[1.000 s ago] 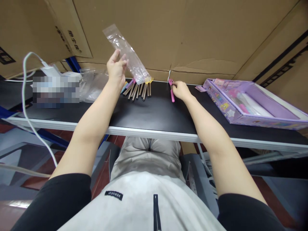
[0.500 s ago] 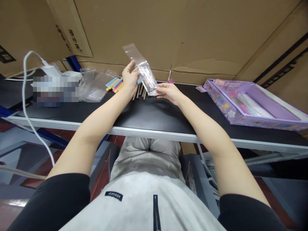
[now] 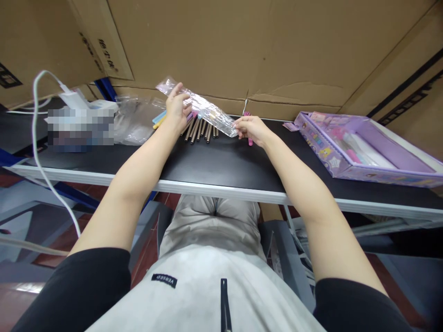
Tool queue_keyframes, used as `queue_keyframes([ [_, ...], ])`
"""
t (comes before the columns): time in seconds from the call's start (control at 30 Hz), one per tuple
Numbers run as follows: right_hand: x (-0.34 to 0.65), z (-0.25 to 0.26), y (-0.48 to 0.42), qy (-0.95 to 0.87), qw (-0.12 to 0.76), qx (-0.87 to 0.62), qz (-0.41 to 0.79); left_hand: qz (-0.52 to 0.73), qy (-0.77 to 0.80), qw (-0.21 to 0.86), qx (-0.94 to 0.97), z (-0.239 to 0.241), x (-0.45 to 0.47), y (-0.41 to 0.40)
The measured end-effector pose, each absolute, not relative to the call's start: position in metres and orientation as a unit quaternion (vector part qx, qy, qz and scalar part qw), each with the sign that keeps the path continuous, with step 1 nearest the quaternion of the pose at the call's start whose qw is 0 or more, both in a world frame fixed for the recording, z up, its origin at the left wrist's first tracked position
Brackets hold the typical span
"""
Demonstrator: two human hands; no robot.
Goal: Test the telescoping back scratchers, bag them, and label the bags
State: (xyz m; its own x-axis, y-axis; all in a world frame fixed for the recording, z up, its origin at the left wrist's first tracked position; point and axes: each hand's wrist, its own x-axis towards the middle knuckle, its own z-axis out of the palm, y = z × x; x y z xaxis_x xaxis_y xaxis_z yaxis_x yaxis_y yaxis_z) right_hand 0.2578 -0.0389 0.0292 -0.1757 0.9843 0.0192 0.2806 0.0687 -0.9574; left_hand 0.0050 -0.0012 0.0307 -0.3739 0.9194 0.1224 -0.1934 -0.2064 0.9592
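Observation:
A clear plastic bag (image 3: 211,112) is stretched slantwise between my hands above the table. My left hand (image 3: 178,108) grips its upper left part, with the index finger raised. At the lower right end, my right hand (image 3: 252,130) pinches the bag's corner. Several brown-metallic sticks (image 3: 199,132) lie beneath the bag, their near ends towards me. Coloured sticks (image 3: 159,121) in blue and yellow show partly behind my left hand. A pink striped item (image 3: 250,141) lies on the table, mostly covered by my right hand.
A purple printed box (image 3: 332,159) with packaged items inside sits at the right. Crumpled clear bags (image 3: 133,124) lie at the left, beside a white power strip (image 3: 104,108) with a white cable (image 3: 36,129). Cardboard (image 3: 221,50) walls off the back of the black table (image 3: 221,163).
My left hand has moved left and my right hand slightly right, so the bag is now drawn out longer and flatter. More of the brown sticks and the pink item show.

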Motion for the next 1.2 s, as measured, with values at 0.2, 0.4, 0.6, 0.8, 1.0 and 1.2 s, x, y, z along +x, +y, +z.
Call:
queue_keyframes([
  [0.2, 0.264, 0.028, -0.033, -0.58, 0.428, -0.506, 0.474, 0.663, 0.515, 0.398, 0.369, 0.023, -0.015, 0.007],
  [0.4, 0.266, 0.03, -0.031, -0.514, 0.439, -0.511, 0.53, 0.68, 0.501, 0.405, 0.349, 0.013, -0.015, 0.015],
  [0.6, 0.268, 0.031, -0.029, -0.505, 0.427, -0.502, 0.557, 0.691, 0.49, 0.388, 0.364, 0.01, -0.013, 0.015],
  [0.8, 0.264, 0.034, -0.035, -0.48, 0.437, -0.506, 0.568, 0.713, 0.488, 0.39, 0.319, 0.018, -0.001, 0.004],
  [1.0, 0.264, 0.032, -0.034, -0.465, 0.445, -0.513, 0.569, 0.718, 0.512, 0.365, 0.3, 0.02, -0.002, 0.003],
  [1.2, 0.265, 0.028, -0.03, -0.463, 0.451, -0.505, 0.572, 0.694, 0.53, 0.336, 0.353, 0.01, -0.022, 0.024],
])
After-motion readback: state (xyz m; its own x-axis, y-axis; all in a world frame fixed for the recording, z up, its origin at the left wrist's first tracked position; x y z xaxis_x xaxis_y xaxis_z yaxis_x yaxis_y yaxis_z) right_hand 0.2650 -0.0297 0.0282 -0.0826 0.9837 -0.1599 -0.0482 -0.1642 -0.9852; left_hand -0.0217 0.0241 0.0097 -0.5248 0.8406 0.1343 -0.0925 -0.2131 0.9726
